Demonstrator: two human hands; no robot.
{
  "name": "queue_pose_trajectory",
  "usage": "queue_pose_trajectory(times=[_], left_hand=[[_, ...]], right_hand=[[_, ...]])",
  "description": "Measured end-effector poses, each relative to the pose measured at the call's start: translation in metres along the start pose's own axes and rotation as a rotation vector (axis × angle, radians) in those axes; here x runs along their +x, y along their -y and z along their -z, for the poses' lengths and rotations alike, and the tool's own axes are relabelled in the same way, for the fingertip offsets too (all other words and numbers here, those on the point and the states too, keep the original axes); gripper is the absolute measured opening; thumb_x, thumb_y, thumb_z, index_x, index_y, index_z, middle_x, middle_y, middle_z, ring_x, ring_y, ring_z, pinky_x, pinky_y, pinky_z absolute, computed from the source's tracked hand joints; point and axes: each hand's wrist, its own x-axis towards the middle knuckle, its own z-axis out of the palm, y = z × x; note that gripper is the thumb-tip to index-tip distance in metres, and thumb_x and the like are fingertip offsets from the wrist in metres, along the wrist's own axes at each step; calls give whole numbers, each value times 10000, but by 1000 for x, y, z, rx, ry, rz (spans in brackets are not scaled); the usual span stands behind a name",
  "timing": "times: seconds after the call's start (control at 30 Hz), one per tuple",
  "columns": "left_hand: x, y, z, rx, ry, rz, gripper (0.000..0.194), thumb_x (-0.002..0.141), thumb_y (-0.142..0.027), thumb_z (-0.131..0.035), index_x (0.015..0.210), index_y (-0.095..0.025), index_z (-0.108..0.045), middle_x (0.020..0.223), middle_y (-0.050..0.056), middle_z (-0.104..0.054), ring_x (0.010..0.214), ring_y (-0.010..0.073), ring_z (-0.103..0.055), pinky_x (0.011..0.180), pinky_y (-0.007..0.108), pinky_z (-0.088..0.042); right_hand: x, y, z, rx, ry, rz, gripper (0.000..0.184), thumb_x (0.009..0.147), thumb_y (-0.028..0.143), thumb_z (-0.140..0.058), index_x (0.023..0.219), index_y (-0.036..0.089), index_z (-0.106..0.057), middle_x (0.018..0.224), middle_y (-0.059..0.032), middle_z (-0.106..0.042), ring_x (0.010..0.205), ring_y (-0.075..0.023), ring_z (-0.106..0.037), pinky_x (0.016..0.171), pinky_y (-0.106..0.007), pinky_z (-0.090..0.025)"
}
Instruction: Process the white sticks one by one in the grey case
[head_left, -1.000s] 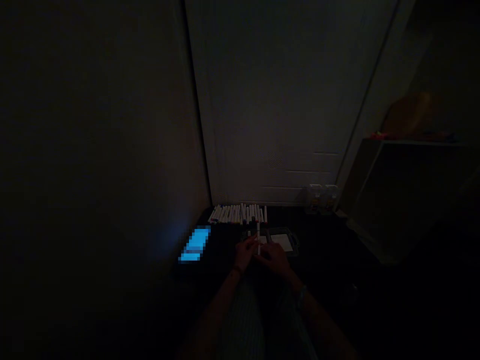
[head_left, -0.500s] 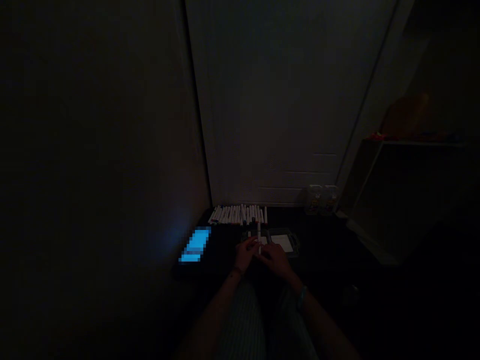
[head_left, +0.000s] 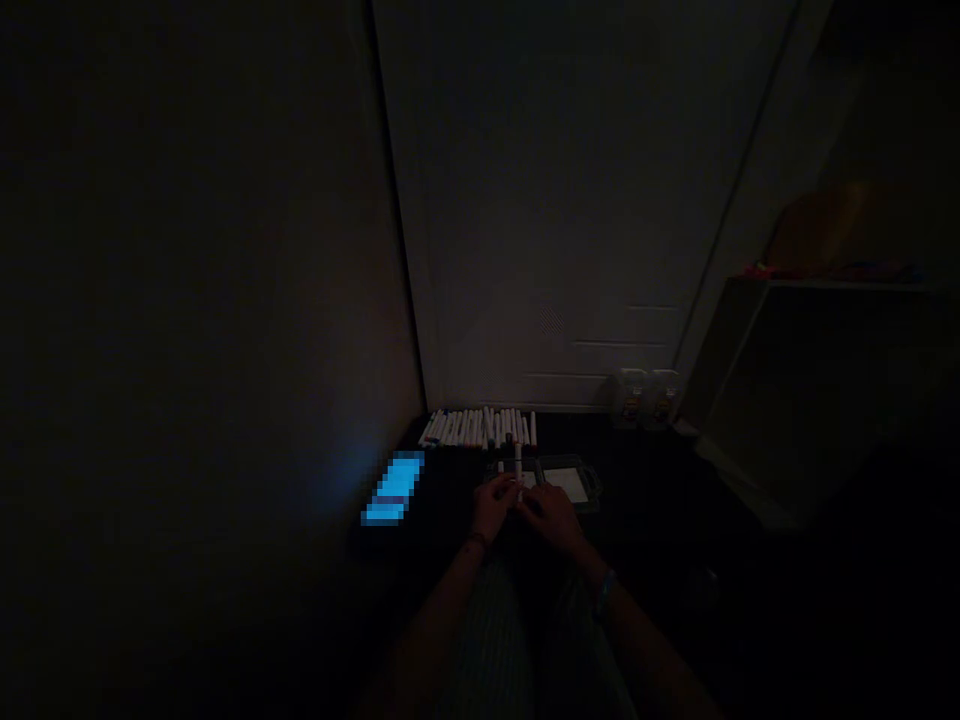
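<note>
A white marker stands nearly upright between my two hands, its lower end among my fingers. My left hand is closed on it from the left, fingertips pinched on the barrel. From the right, my right hand is closed on its lower part. Just beyond the hands lies a clear plastic case with two white-filled halves, the left half partly covered by my left hand. Behind the case, several white markers lie side by side in a row. Dim light hides the finer finger detail.
A glowing, pixelated screen lies on the dark table at the left. Two clear containers stand at the back right against the pale panel. A shelf unit borders the right side, a wall the left.
Both hands keep hold of the marker in about the same place, with only slight finger shifts. The whole view has drifted by a few pixels.
</note>
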Motion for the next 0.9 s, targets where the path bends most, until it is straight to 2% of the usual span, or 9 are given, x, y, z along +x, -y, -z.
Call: queue_pose_trajectory(times=[0.23,0.47,0.9], left_hand=[[1,3,0,-26,-1,-10,323,666,-346,-614,917,-148,-652,914,72,-681,845,181,-627,796,313,-484],[0,7,0,34,19,-44,336,676,-378,-601,927,-161,-655,895,63,-683,855,184,-620,817,328,-474],[1,5,1,-3,-19,5,397,629,-387,-647,944,-147,-621,805,51,-684,793,180,-626,744,288,-488]], right_hand=[[0,1,2,18,-31,14,228,861,369,-434,960,219,-575,883,-27,-608,854,-162,-512,764,-271,-324],[1,0,1,32,-17,-3,204,829,383,-482,853,207,-583,829,-16,-601,812,-155,-508,727,-260,-320],[-1,-5,-8,84,-73,-47,241,798,416,-514,778,187,-587,756,-17,-594,767,-150,-507,711,-257,-317]])
